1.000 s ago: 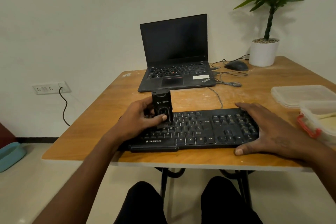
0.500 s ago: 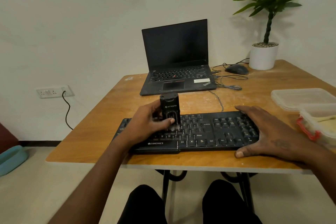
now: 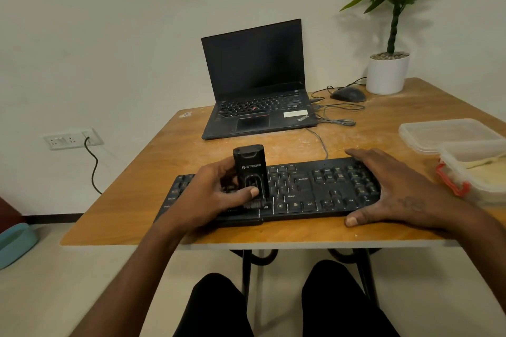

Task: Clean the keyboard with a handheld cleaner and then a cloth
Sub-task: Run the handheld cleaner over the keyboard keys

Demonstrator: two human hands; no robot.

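While the handheld cleaner [image 3: 250, 172] stood upright with its brush on the keyboard [image 3: 301, 189] at the table's [image 3: 153, 172] near edge, it looked light, rigid and smooth, best gripped around its middle. The left hand [image 3: 216, 194] wrapped it, thumb on front; the right hand [image 3: 394, 189] lay flat, fingers spread, steadying the keyboard's end.

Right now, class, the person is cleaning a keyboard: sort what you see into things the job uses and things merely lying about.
In use:
keyboard
handheld cleaner, gripped by the left hand
right hand, flat on the keyboard's right end

Lying about:
laptop
mouse
potted plant
plastic containers
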